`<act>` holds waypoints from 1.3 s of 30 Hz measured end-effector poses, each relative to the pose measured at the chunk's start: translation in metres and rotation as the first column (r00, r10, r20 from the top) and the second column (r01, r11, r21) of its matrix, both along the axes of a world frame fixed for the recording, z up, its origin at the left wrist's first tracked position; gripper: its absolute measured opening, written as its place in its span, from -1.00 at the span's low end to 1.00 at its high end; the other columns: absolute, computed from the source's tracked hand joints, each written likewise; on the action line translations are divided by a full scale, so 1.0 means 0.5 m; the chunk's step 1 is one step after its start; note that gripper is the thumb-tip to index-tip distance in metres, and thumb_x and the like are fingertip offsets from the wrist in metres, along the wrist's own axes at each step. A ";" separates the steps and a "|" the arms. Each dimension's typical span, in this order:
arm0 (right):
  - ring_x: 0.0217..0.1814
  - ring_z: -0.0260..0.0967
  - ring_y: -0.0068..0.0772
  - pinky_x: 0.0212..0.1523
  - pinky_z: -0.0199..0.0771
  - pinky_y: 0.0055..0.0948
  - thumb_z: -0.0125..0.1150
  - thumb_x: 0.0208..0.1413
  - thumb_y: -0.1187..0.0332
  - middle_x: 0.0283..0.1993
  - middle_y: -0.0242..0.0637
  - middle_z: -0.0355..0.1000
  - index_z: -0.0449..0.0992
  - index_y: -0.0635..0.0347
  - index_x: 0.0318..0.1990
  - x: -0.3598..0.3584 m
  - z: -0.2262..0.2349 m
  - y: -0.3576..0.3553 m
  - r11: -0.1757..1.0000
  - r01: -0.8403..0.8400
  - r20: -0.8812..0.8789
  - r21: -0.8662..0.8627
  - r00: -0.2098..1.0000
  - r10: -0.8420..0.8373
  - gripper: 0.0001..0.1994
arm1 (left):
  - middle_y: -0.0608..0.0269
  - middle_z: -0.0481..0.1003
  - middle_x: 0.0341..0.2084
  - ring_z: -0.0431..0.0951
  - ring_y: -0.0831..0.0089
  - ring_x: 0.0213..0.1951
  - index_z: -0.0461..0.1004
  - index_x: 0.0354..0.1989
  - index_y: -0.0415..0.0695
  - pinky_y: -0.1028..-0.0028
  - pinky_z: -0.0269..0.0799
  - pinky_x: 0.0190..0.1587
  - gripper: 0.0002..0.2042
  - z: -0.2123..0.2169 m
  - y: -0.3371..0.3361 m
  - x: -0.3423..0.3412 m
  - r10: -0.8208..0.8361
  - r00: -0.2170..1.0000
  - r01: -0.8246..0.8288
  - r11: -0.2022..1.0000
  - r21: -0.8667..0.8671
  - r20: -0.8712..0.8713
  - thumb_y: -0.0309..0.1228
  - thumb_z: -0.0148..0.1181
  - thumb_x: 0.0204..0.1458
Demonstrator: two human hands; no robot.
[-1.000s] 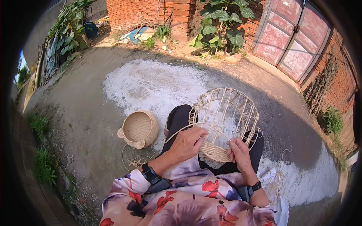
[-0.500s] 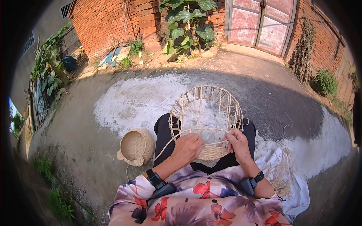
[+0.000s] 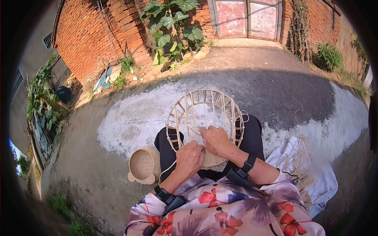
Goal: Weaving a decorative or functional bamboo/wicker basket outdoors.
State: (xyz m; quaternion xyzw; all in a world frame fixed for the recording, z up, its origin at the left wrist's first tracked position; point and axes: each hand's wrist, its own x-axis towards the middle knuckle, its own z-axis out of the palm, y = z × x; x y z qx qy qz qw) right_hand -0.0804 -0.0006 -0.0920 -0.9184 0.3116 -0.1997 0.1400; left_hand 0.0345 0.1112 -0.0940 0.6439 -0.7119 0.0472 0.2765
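Note:
An openwork basket (image 3: pixel 214 162), with tan cord strands stretched across its round frame and a tightly woven band at the near side, rests on my lap between my knees. My left hand (image 3: pixel 190 158) is closed at its near edge on a tan cord (image 3: pixel 168 169), which trails down to the left past my wrist. Just ahead and to the right, my right hand (image 3: pixel 216 141) reaches over the strands, its fingers pinched together on the cord near the middle. The fingertips of both hands are partly hidden.
A small woven basket (image 3: pixel 144 165) with rounded tabs lies on the ground by my left leg. To my right is a white cloth (image 3: pixel 323 190) with a bundle of loose cords (image 3: pixel 301 167). A leafy plant (image 3: pixel 167 25) and a faded red door (image 3: pixel 248 19) stand ahead.
My right hand has moved left and forward over the basket's strands, closer to my left hand. The cord loop stretched between my hands no longer shows. The view has shifted and tilted.

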 end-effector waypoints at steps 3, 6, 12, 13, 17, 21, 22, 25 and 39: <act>-0.37 0.45 0.14 -0.34 0.38 0.03 0.06 0.03 0.43 -0.48 0.07 0.42 0.34 0.24 -0.11 -0.025 -0.026 0.004 0.985 -0.074 0.222 0.159 0.974 0.037 -0.75 | 0.13 0.36 -0.56 0.46 0.11 -0.49 0.52 -0.49 -0.15 0.19 0.33 -0.45 -0.93 0.005 -0.003 -0.002 -0.017 1.000 0.017 1.000 0.014 -0.010 -0.43 0.22 -0.07; -0.42 0.44 0.14 -0.36 0.36 0.04 0.06 0.00 0.44 -0.52 0.05 0.42 0.28 0.21 -0.06 -0.089 -0.002 0.027 0.984 0.022 0.237 0.179 0.969 -0.065 -0.69 | 0.15 0.34 -0.56 0.45 0.13 -0.49 0.51 -0.49 -0.14 0.22 0.33 -0.45 -0.94 0.006 -0.003 0.001 -0.038 0.999 0.038 0.999 0.023 -0.013 -0.44 0.22 -0.07; -0.53 0.40 -0.04 -0.45 0.37 -0.19 0.10 0.05 0.45 -0.56 -0.08 0.41 0.45 0.27 -0.36 -0.259 -0.054 0.000 0.968 0.225 0.342 0.112 0.906 -0.250 -0.92 | 0.17 0.38 -0.51 0.48 0.17 -0.43 0.51 -0.43 -0.11 0.24 0.39 -0.41 -0.95 0.005 -0.017 -0.012 -0.144 0.989 0.142 0.989 -0.044 -0.042 -0.46 0.24 -0.07; -0.56 0.40 -0.17 -0.48 0.35 -0.26 0.12 0.08 0.43 -0.57 -0.12 0.41 0.45 0.27 -0.35 -0.269 -0.048 -0.003 0.978 0.201 0.364 0.059 0.908 -0.208 -0.91 | 0.17 0.40 -0.50 0.49 0.18 -0.41 0.51 -0.41 -0.11 0.25 0.41 -0.40 -0.94 0.004 -0.024 -0.019 -0.206 0.977 0.201 0.976 -0.078 -0.059 -0.47 0.25 -0.08; -0.54 0.35 -0.53 -0.49 0.33 -0.44 0.17 0.12 0.40 -0.53 -0.28 0.42 0.46 0.28 -0.35 -0.263 -0.014 -0.035 0.850 0.201 0.272 0.487 0.890 -0.366 -0.88 | 0.16 0.41 -0.53 0.51 0.18 -0.42 0.49 -0.42 -0.11 0.25 0.44 -0.42 -0.94 -0.007 -0.057 -0.045 -0.236 0.972 0.235 0.970 -0.060 -0.004 -0.43 0.24 -0.05; -0.50 0.31 -0.74 -0.45 0.33 -0.58 0.18 0.13 0.41 -0.53 -0.43 0.40 0.48 0.27 -0.37 -0.178 0.005 -0.075 0.704 -0.241 0.629 0.668 0.689 -0.361 -0.89 | 0.13 0.43 -0.65 0.51 0.11 -0.55 0.49 -0.47 -0.13 0.20 0.41 -0.51 -0.90 0.011 -0.077 -0.070 -0.163 0.983 0.157 0.985 0.078 0.079 -0.38 0.21 -0.02; -0.50 0.31 -0.74 -0.45 0.34 -0.60 0.18 0.12 0.43 -0.55 -0.46 0.40 0.49 0.25 -0.38 -0.154 0.010 -0.080 0.693 -0.353 0.701 0.629 0.643 -0.308 -0.90 | 0.11 0.44 -0.69 0.50 0.08 -0.61 0.51 -0.50 -0.13 0.20 0.40 -0.53 -0.88 0.015 -0.079 -0.072 -0.138 0.985 0.129 0.988 0.084 0.103 -0.36 0.20 -0.01; -0.51 0.42 -0.51 -0.46 0.40 -0.47 0.15 0.10 0.40 -0.56 -0.30 0.44 0.51 0.22 -0.35 -0.114 0.011 -0.098 0.858 -0.167 0.435 0.485 0.898 -0.072 -0.91 | 0.02 0.48 -0.67 0.52 0.05 -0.60 0.53 -0.51 -0.15 0.18 0.41 -0.53 -0.84 0.015 -0.089 -0.075 -0.122 0.982 0.099 0.982 0.160 0.142 -0.34 0.15 0.01; -0.56 0.39 -0.49 -0.59 0.28 -0.41 0.08 -0.05 0.50 -0.51 -0.22 0.43 0.31 0.25 0.01 -0.233 -0.024 -0.025 0.387 -0.269 0.437 0.882 0.776 -0.456 -0.61 | 0.06 0.53 -0.54 0.56 0.06 -0.44 0.59 -0.36 -0.10 0.17 0.45 -0.37 -0.86 0.024 -0.067 -0.072 -0.207 0.978 0.195 0.936 0.294 0.011 -0.32 0.19 0.00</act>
